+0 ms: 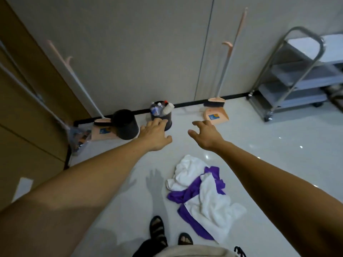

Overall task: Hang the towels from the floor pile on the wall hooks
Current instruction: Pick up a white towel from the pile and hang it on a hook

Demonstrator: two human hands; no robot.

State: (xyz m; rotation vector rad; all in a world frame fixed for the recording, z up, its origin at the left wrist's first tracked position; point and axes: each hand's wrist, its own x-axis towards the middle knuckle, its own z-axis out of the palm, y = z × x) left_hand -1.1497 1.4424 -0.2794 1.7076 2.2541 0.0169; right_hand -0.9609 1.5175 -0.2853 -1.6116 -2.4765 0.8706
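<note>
**Task not started: towels all on floor, both hands empty**

Towel pile (202, 197) lies crumpled on the glossy floor (278, 164), just ahead of the person's sandalled feet (157, 230) and well apart from the foot of the wall (148, 52); it looks like white towel (209, 201) tangled with purple towel (187, 193), exact count cannot be told. Left hand (155, 135) reaches forward, fingers loose and spread, holding nothing; right hand (205, 135) likewise, fingers slightly curled, empty, touching nothing. Both hands hover above the floor, beyond the pile and nearer the wall.

No wall hooks show in this view; no towel hangs anywhere visible. Judgement: nothing done yet; every towel is left to lift and hang.

Along the wall's foot: a black bin (125, 127), a bin of bottles (161, 114), a pink dustpan with broom (216, 115); a steel trolley (297, 75) at the right edge.
</note>
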